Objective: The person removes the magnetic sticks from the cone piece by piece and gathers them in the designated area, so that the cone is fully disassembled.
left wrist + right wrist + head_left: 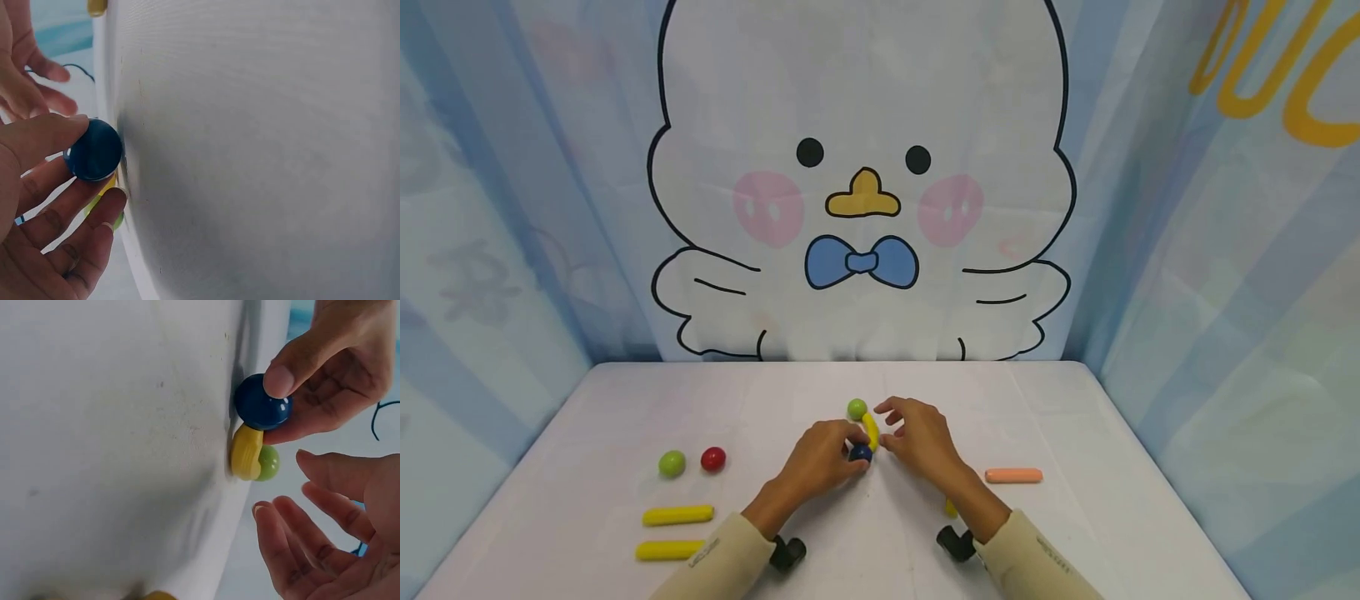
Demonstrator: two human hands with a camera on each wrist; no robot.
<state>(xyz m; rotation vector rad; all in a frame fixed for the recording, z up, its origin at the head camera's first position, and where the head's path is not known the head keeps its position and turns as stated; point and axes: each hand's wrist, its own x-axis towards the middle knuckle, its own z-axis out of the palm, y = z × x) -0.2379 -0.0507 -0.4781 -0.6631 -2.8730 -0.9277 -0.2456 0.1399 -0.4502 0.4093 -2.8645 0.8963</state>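
Note:
My left hand (823, 457) pinches a glossy dark blue ball (259, 403) between thumb and fingers, low over the white table (880, 550). Right beside the ball is a curved yellow piece, banana-like (872, 431), and the ball overlaps its near end in the right wrist view. At the far end of that yellow piece sits a light green ball (857, 408). My right hand (919, 435) hovers just right of the yellow piece, its fingers spread and loosely bent with nothing between them. In the left wrist view the left fingers partly hide the yellow piece and green ball.
On the left lie another green ball (672, 464), a red ball (713, 459) and two yellow sticks (677, 516), the nearer partly behind the left sleeve. An orange stick (1013, 476) lies to the right. Beside the right forearm a yellow thing (951, 507) shows, mostly hidden.

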